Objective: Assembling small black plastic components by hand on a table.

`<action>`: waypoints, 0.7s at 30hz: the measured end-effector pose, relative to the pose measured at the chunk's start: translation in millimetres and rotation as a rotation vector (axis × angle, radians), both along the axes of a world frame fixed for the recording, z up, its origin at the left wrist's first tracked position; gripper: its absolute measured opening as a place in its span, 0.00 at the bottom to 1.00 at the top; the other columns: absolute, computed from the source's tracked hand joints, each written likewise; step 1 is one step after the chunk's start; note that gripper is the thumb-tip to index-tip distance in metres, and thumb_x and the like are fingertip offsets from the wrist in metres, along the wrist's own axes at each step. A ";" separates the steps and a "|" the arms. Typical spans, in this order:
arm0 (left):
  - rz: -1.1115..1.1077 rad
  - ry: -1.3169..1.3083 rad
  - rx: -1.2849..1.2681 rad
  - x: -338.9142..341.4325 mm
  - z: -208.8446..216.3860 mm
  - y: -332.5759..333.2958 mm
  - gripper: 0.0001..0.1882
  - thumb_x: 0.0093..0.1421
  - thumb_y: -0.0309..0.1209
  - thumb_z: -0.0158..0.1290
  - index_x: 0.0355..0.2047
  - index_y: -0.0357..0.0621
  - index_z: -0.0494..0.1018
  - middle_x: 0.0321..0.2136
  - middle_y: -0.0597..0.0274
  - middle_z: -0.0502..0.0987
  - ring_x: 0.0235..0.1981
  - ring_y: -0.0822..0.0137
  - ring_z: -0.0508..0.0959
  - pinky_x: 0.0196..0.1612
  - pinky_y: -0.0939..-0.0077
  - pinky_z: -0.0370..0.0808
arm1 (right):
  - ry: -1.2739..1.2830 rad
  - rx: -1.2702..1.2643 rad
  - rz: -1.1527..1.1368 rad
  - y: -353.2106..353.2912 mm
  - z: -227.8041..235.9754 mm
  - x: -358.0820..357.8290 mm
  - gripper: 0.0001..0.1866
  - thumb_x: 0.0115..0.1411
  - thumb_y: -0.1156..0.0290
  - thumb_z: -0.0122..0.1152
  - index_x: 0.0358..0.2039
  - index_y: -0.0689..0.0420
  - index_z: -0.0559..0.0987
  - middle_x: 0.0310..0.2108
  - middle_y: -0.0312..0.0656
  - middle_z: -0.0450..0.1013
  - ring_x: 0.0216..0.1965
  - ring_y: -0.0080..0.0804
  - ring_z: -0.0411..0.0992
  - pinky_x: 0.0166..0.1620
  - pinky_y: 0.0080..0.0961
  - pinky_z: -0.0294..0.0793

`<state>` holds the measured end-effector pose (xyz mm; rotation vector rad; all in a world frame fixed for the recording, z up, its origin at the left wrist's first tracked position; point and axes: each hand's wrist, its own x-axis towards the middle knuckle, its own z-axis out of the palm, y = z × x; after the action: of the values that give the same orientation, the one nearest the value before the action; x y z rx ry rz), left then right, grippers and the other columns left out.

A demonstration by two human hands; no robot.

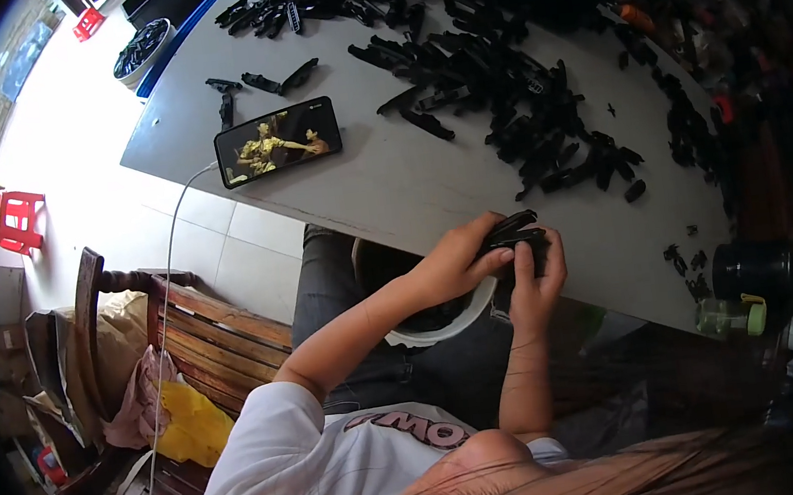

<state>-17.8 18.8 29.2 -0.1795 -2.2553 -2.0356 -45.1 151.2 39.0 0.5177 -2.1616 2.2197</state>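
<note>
Black pieces (515, 231), apparently between fingers (523, 260).

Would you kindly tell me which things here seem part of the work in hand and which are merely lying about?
Seemingly part of the work:
Black parts held between the left hand and right hand
Similar black parts heaped on the table
White-rimmed tub below the hands, probably

Seemingly just lying about:
Lit phone and its white cable
Red stool
Wooden chair
Green-capped container

Bare tabletop (389, 180) between phone (277, 144) and fingers (525, 267), black parts (539, 128) heaped beyond, white-rimmed bucket (455, 330) below.
</note>
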 end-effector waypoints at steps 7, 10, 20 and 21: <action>0.055 0.020 -0.015 8.6 -3.6 -6.2 0.17 0.59 0.32 0.49 0.44 0.34 0.62 0.25 0.47 0.75 0.28 0.56 0.77 0.33 0.70 0.71 | 0.009 0.035 0.036 1.5 -11.3 1.2 0.08 0.60 0.70 0.51 0.38 0.61 0.70 0.34 0.33 0.68 0.34 0.20 0.65 0.40 0.17 0.66; 0.045 -0.023 -0.002 12.1 -1.9 -6.0 0.18 0.59 0.34 0.48 0.45 0.34 0.62 0.27 0.47 0.74 0.28 0.55 0.76 0.34 0.69 0.70 | 0.001 0.027 0.082 3.0 -10.4 2.0 0.11 0.61 0.67 0.50 0.40 0.60 0.68 0.34 0.36 0.69 0.31 0.19 0.67 0.32 0.14 0.68; 0.026 -0.022 -0.082 14.2 -1.6 -6.0 0.23 0.56 0.33 0.51 0.48 0.34 0.60 0.34 0.42 0.71 0.36 0.46 0.72 0.40 0.67 0.68 | 0.257 0.566 0.250 10.7 12.8 5.9 0.12 0.52 0.76 0.61 0.37 0.60 0.70 0.29 0.42 0.72 0.29 0.31 0.72 0.34 0.25 0.69; 0.036 -0.025 -0.086 15.9 -1.6 -7.6 0.23 0.56 0.33 0.51 0.48 0.34 0.60 0.34 0.42 0.71 0.36 0.46 0.72 0.40 0.67 0.68 | 0.105 0.449 0.208 10.8 14.3 8.1 0.12 0.51 0.75 0.62 0.35 0.62 0.71 0.28 0.40 0.72 0.28 0.26 0.70 0.33 0.22 0.68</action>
<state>-1.9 11.2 27.6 -0.1200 -2.3454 -1.9355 -37.0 162.0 53.3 0.8799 -2.6590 1.7235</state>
